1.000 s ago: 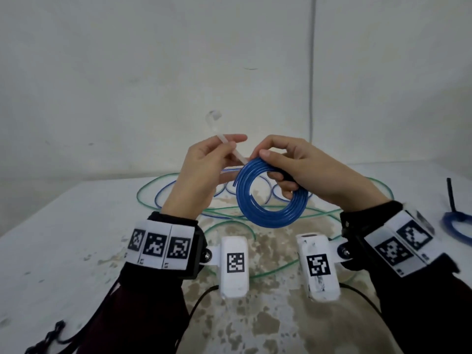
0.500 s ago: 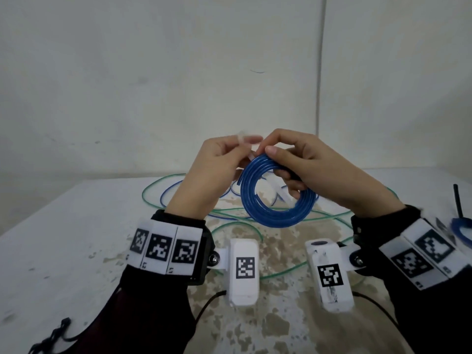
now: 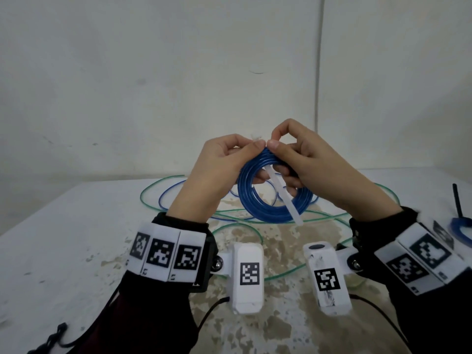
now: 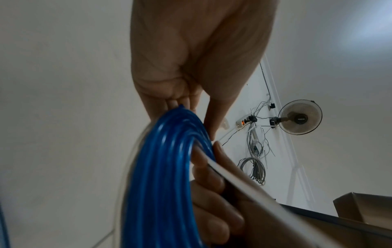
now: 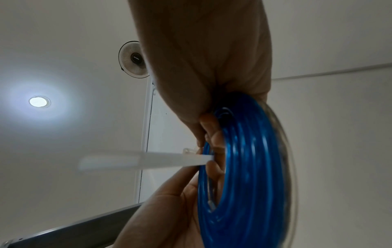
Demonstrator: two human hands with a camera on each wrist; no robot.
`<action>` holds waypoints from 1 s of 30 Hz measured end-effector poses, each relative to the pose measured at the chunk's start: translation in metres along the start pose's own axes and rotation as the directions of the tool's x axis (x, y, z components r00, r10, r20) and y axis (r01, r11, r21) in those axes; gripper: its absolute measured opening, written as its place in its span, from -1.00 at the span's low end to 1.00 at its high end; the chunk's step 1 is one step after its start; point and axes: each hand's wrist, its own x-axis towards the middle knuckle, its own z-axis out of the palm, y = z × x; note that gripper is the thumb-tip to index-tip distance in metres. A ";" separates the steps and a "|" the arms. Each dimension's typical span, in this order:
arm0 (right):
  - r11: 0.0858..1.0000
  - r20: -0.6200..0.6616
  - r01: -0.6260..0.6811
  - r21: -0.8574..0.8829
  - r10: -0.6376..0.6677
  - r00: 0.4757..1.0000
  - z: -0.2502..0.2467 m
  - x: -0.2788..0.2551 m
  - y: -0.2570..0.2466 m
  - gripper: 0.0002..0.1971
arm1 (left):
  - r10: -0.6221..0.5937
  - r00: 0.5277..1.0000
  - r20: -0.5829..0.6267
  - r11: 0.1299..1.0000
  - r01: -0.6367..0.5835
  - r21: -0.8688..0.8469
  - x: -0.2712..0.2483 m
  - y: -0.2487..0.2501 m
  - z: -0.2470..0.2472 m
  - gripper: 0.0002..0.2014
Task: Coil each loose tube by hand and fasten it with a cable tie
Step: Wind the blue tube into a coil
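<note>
A blue tube wound into a coil [image 3: 258, 212] is held up above the table between both hands. My left hand [image 3: 255, 146] pinches the head end of a white cable tie [image 3: 283, 198] at the top of the coil. The tie's tail runs down through the coil's opening towards me. My right hand [image 3: 271, 142] pinches the top of the coil, its other fingers curled through the ring. In the left wrist view the coil [image 4: 165, 167] stands edge-on with the tie [image 4: 244, 184] across the right hand's fingers. In the right wrist view the tie [image 5: 144, 159] sticks out left of the coil [image 5: 244, 167].
Loose green tube [image 3: 237, 228] and thin blue tube [image 3: 163, 198] lie tangled on the stained white table [image 3: 63, 251] under the hands. At the right edge lies another blue coil [image 3: 459, 227] with a black tie [image 3: 457, 200] standing up. A wall closes the back.
The tie stood up above my left hand; now its tail hangs down through the coil. My right thumb and forefinger have moved to the coil's top, meeting the left fingertips.
</note>
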 end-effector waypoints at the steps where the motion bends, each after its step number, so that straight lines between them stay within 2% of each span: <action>1: 1.000 -0.014 -0.012 0.007 0.012 1.000 0.001 0.000 0.000 -0.85 | 0.006 1.000 0.004 1.000 -0.006 -0.001 0.000 0.000 0.000 -0.85; 4: 0.999 -0.051 -0.031 0.012 0.031 0.998 0.005 0.000 0.001 -0.84 | 0.037 0.999 -0.013 0.999 -0.037 0.017 0.000 -0.001 0.002 -0.83; 9: 0.996 -0.039 -0.066 0.064 0.068 0.997 0.011 -0.001 0.000 -0.85 | 0.030 0.998 0.054 0.987 -0.038 0.155 0.000 -0.002 0.004 -0.81; 11: 0.986 -0.027 -0.119 0.117 0.123 0.992 0.013 -0.002 -0.001 -0.86 | 0.048 0.998 0.028 0.977 -0.053 0.207 0.002 -0.005 0.003 -0.79; 13: 0.988 -0.027 -0.122 0.091 0.125 0.992 0.012 -0.002 -0.001 -0.91 | 0.059 0.998 -0.030 0.972 -0.051 0.229 0.004 -0.008 0.000 -0.79; 16: 0.976 0.038 0.068 -0.206 -0.061 0.997 0.003 -0.003 -0.001 -0.64 | 0.079 0.991 -0.110 0.973 -0.052 0.226 0.007 -0.010 -0.006 -0.78; 17: 0.947 0.081 0.138 -0.290 -0.119 0.990 0.001 -0.004 -0.003 -0.61 | 0.085 0.988 -0.128 0.972 -0.055 0.229 0.007 -0.011 -0.008 -0.78; 19: 0.908 0.128 0.222 -0.355 -0.188 0.974 -0.001 -0.007 -0.006 -0.73 | 0.096 0.985 -0.142 0.973 -0.063 0.224 0.008 -0.011 -0.010 -0.77; 21: 0.903 0.067 0.259 -0.343 -0.251 0.966 0.001 -0.007 -0.009 -0.91 | 0.095 0.986 -0.139 0.975 -0.064 0.215 0.008 -0.011 -0.009 -0.78; 22: 0.908 0.022 0.270 -0.320 -0.278 0.960 0.003 -0.006 -0.009 -0.92 | 0.095 0.986 -0.136 0.975 -0.064 0.213 0.007 -0.011 -0.008 -0.78; 24: 0.924 -0.053 0.267 -0.273 -0.292 0.955 0.005 -0.003 -0.008 -0.78 | 0.131 0.981 -0.141 0.965 -0.093 0.246 0.007 -0.010 -0.006 -0.78; 26: 0.958 -0.098 0.213 -0.194 -0.235 0.967 0.008 -0.002 -0.008 -0.67 | 0.212 0.965 -0.157 0.935 -0.154 0.319 0.007 -0.009 -0.005 -0.80; 30: 0.990 -0.132 0.099 -0.104 -0.113 0.985 0.012 -0.001 -0.006 -0.61 | 0.324 0.930 -0.176 0.893 -0.239 0.382 0.005 -0.008 0.000 -0.86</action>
